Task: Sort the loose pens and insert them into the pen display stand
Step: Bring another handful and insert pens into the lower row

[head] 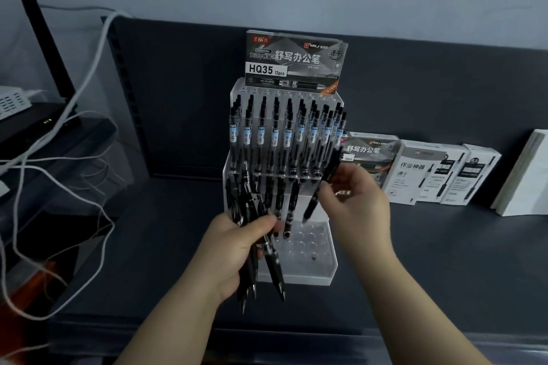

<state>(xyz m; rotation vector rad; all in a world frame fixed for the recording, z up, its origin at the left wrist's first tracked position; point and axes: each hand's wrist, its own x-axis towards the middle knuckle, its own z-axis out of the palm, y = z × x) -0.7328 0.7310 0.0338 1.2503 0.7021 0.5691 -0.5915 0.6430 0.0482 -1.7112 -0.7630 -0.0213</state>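
left grip closed round pen bundle | right grip pinching single pen | tilted over display stand

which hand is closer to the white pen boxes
Right. The right hand, pinching one pen, sits just left of the white pen boxes; the left hand, gripping a pen bundle, is farther left.

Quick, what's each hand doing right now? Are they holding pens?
Left hand: closed around a bunch of black pens.
Right hand: pinching a single black pen.
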